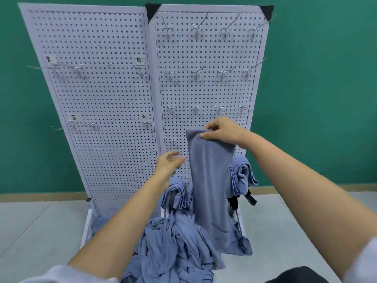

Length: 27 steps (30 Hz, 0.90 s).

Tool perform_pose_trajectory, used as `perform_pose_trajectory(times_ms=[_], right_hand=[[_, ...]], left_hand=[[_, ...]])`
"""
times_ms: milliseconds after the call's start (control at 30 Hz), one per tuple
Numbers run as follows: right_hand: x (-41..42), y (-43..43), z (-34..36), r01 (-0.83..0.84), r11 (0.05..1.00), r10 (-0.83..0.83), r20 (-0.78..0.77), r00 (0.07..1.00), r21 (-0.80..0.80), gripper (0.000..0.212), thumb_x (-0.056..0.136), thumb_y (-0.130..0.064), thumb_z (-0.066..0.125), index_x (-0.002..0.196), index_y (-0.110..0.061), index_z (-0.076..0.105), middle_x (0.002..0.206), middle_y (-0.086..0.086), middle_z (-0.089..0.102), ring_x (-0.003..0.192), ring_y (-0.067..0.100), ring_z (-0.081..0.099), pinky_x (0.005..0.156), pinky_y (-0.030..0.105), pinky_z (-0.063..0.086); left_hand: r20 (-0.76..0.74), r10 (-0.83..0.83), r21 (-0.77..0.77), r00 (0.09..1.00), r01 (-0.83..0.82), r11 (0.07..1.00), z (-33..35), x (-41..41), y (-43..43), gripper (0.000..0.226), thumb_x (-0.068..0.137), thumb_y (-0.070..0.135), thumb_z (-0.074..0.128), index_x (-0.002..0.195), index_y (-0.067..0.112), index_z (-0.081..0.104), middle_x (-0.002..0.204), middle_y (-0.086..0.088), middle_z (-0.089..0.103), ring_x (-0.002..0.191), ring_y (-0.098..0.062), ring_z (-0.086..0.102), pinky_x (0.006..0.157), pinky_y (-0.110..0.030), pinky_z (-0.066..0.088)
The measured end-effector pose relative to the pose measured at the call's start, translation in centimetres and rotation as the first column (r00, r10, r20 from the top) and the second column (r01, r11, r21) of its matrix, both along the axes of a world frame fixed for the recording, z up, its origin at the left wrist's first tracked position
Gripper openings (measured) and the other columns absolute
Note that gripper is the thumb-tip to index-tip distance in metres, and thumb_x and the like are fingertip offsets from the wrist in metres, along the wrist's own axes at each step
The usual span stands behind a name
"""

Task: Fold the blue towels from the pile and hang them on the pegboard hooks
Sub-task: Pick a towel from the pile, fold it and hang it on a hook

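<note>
While my right hand (222,132) pinches the top fold of the towel (210,180), thumb in front and fingers curled over the back edge, the cloth hangs straight down from it as one long narrow strip. Its long axis is upright. Its lower end reaches the pile (173,246) of loose blue towels at the foot of the pegboard (204,88). The grip is at the very top, so the whole towel lies below my right hand and close in front of the right-hand panel.

My left hand (169,163) holds nothing. Its fingers are straight and relaxed, palm turned toward the towel, just beside the strip's left edge and lower than my right hand. It is the nearer hand to the bare hook (173,141), which sticks out of the board just left of the towel's top and slightly above my left fingertips.

The next move, as I judge it, turns on that sideways gap. The folded top sits level with that row of hooks, and I can't tell whether another hook is hidden behind the cloth and my right hand. The fold has to be draped over a hook, with my left hand free to steady the hanging part.

Two folded towels are draped lower on the same panel, one (175,193) below my left hand and the other (243,174) under my right wrist.
</note>
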State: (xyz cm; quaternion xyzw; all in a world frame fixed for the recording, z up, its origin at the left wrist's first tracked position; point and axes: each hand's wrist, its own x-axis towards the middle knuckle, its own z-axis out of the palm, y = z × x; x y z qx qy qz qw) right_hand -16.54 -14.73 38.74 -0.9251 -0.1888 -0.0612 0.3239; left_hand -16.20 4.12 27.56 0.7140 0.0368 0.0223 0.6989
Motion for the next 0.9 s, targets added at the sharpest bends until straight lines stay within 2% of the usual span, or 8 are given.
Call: perform_pose_trajectory(times_ms=[200, 267, 300, 333, 467, 600, 767, 900], right_hand=[[-1.2, -0.8, 2.3, 0.025, 0.963, -0.012, -0.052, 0.999, 0.268, 0.017, 0.088, -0.027, 0.068, 0.074, -0.017, 0.065, 0.070, -0.005, 0.064, 0.062, 0.004, 0.056, 0.058, 0.015, 0.043], [-1.5, -1.7, 3.5, 0.039, 0.931, -0.025, -0.043, 0.999, 0.362, 0.016, 0.087, -0.029, 0.068, 0.078, -0.017, 0.067, 0.071, -0.005, 0.067, 0.062, 0.004, 0.059, 0.058, 0.015, 0.046], [-1.6, -2.3, 4.2, 0.048, 0.905, -0.035, -0.037, 0.999, 0.422, 0.016, 0.087, -0.030, 0.068, 0.077, -0.017, 0.067, 0.069, -0.007, 0.067, 0.061, 0.003, 0.059, 0.057, 0.015, 0.046], [-1.6, -2.9, 4.6, 0.056, 0.873, -0.048, -0.028, 0.998, 0.484, 0.017, 0.088, -0.029, 0.068, 0.075, -0.018, 0.066, 0.066, -0.009, 0.066, 0.059, 0.002, 0.058, 0.056, 0.015, 0.046], [-1.0, -6.2, 4.0, 0.117, 0.741, -0.120, -0.041, 0.992, 0.661, 0.019, 0.090, -0.023, 0.065, 0.072, -0.017, 0.063, 0.065, -0.007, 0.067, 0.059, 0.004, 0.060, 0.055, 0.017, 0.048], [0.4, -9.2, -0.4, 0.295, 0.677, -0.239, -0.178, 0.955, 0.674, 0.016, 0.095, -0.023, 0.057, 0.085, -0.012, 0.063, 0.082, 0.003, 0.069, 0.072, 0.014, 0.064, 0.056, 0.019, 0.052], [1.6, -11.0, -6.1, 0.510, 0.644, -0.271, -0.454, 0.849, 0.570, 0.025, 0.098, -0.031, 0.051, 0.094, -0.009, 0.061, 0.094, 0.007, 0.067, 0.077, 0.016, 0.063, 0.063, 0.028, 0.051], [2.1, -10.7, -9.1, 0.582, 0.595, -0.141, -0.640, 0.755, 0.555, 0.023, 0.096, -0.030, 0.055, 0.098, -0.007, 0.061, 0.088, 0.006, 0.068, 0.074, 0.017, 0.064, 0.057, 0.026, 0.055]], left_hand=[[-0.370, -0.130, -0.169, 0.920, 0.071, 0.983, -6.7, -1.0, 0.2, 0.030, 0.082, 0.039, 0.072, 0.099, 0.017, 0.061, 0.097, -0.001, 0.057, 0.078, -0.018, 0.054, 0.074, -0.032, 0.047], [-0.409, -0.168, -0.246, 0.897, 0.069, 0.967, -7.8, -1.0, -0.1, 0.033, 0.082, 0.045, 0.070, 0.098, 0.016, 0.063, 0.090, 0.006, 0.043, 0.089, -0.024, 0.061, 0.081, -0.037, 0.049], [-0.425, -0.204, -0.297, 0.882, 0.077, 0.952, -8.1, -1.0, -0.3, 0.041, 0.083, 0.047, 0.068, 0.108, 0.014, 0.063, 0.126, -0.002, 0.029, 0.102, -0.029, 0.062, 0.086, -0.041, 0.049], [-0.439, -0.257, -0.372, 0.861, 0.086, 0.924, -8.4, -0.9, -0.4, 0.048, 0.083, 0.050, 0.066, 0.113, 0.013, 0.062, 0.108, -0.015, 0.066, 0.106, -0.031, 0.061, 0.088, -0.042, 0.049], [-0.444, -0.407, -0.668, 0.798, 0.007, 0.744, -8.7, -0.4, -0.6, 0.055, 0.076, 0.049, 0.072, 0.108, 0.004, 0.068, 0.096, -0.016, 0.070, 0.077, -0.029, 0.067, 0.068, -0.036, 0.055], [-0.418, -0.402, -0.593, 0.815, 0.091, 0.800, -7.5, 0.7, 0.7, 0.026, 0.075, 0.028, 0.072, 0.090, 0.007, 0.071, 0.081, -0.013, 0.072, 0.064, -0.027, 0.069, 0.055, -0.034, 0.057], [-0.406, -0.287, -0.471, 0.868, 0.071, 0.880, -5.7, 2.4, 5.6, 0.040, 0.072, 0.020, 0.075, 0.108, 0.008, 0.064, 0.091, -0.014, 0.071, 0.079, -0.029, 0.068, 0.070, -0.045, 0.059], [-0.348, -0.227, -0.442, 0.910, 0.054, 0.895, -4.0, 2.7, 8.8, 0.040, 0.069, 0.018, 0.072, 0.106, 0.005, 0.066, 0.089, -0.013, 0.073, 0.069, -0.024, 0.071, 0.056, -0.035, 0.059]])
